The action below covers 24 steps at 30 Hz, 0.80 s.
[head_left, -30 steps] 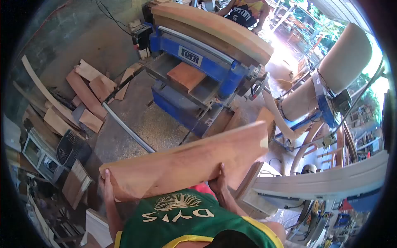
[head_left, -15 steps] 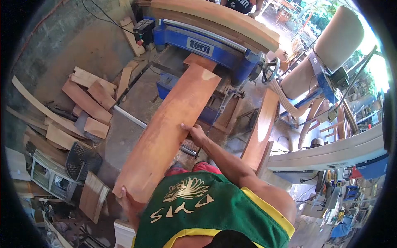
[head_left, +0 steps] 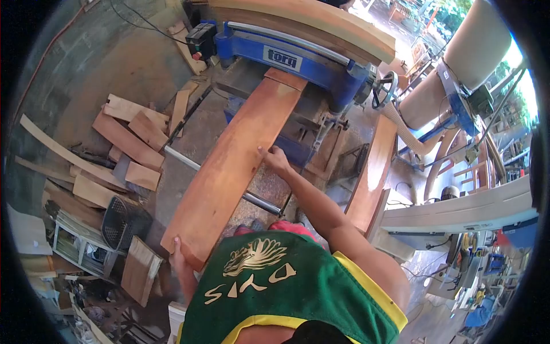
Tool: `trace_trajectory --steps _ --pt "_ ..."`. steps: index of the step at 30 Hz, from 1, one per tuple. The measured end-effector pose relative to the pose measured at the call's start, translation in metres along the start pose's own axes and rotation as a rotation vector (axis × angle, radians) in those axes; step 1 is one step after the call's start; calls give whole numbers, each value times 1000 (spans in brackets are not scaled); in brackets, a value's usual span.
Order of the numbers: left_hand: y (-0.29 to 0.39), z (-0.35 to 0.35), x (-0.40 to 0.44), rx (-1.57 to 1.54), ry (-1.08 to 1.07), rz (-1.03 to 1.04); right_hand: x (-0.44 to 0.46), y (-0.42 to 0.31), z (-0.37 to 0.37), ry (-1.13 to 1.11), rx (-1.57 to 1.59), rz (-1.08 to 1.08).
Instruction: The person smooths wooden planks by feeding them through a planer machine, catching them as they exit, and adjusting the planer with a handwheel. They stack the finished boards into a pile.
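Observation:
A long reddish wooden board (head_left: 229, 166) slants from my body up to the blue planer (head_left: 286, 54). Its far end meets a smaller wood piece (head_left: 285, 78) at the machine's opening. My left hand (head_left: 179, 256) grips the near end at its left corner, thumb on top and fingers out of sight underneath. Partway along the right edge, my right hand (head_left: 275, 160) holds the board with the thumb on its upper face. Beneath the board runs a metal roller bar (head_left: 260, 202).
Wood offcuts (head_left: 129, 140) lie on the floor at left, near a black crate (head_left: 123, 221). Another long board (head_left: 372, 178) stands to the right. A dust collector (head_left: 478, 46) with a hose (head_left: 409, 135) is at upper right. Curved lumber (head_left: 321, 20) rests atop the planer.
The board has swung from lying crosswise before me to pointing at the planer, its far end now against the smaller piece. Both hands moved with it, keeping hold.

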<state>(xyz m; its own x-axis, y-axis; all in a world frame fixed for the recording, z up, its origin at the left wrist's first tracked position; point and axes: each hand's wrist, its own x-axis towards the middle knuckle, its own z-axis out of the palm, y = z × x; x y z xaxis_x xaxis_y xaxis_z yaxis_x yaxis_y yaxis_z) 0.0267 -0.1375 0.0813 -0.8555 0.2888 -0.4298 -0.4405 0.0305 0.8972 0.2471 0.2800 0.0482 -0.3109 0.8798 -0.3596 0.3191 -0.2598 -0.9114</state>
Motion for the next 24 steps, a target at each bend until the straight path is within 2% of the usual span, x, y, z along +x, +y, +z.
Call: trace_trajectory --steps 1,2,3,5,6,8,9,11,12,14,15,17,18,21,23,24 --pt "3 6 -1 10 48 -50 -1 4 -10 149 -311 -235" --pt "6 15 0 12 93 -98 -13 13 -21 273 -466 -381" --pt "9 22 -1 9 83 -97 -29 11 -34 284 -467 -384" --pt "17 30 -4 146 215 -164 -68 -5 -54 557 -698 -443" --pt "17 30 0 150 206 -161 -71 3 -56 567 -695 -438" --pt "10 28 8 235 236 -205 -71 26 -59 671 -615 -188" --pt "5 30 11 234 228 -196 -65 42 -55 680 -607 -191" --pt "-1 29 12 121 136 -210 -66 50 -40 641 -436 -32" --pt "-2 26 12 125 140 -205 -66 55 -39 535 -316 86" --pt "2 29 3 -220 -297 -413 -58 64 -39 538 -320 54" --pt "4 32 0 -216 -289 -411 -55 69 -39 548 -325 27" --pt "4 47 -3 -9 -42 -342 -50 74 -40 536 -314 33" --pt "3 52 -4 -9 -34 -347 -50 76 -41 525 -306 38" --pt "-15 51 5 9 -82 -248 -47 78 -41 518 -288 35" --pt "-33 40 25 -342 -417 -444 -54 63 -43 499 -253 62" --pt "-28 46 19 -337 -418 -448 -59 57 -44 481 -217 88"
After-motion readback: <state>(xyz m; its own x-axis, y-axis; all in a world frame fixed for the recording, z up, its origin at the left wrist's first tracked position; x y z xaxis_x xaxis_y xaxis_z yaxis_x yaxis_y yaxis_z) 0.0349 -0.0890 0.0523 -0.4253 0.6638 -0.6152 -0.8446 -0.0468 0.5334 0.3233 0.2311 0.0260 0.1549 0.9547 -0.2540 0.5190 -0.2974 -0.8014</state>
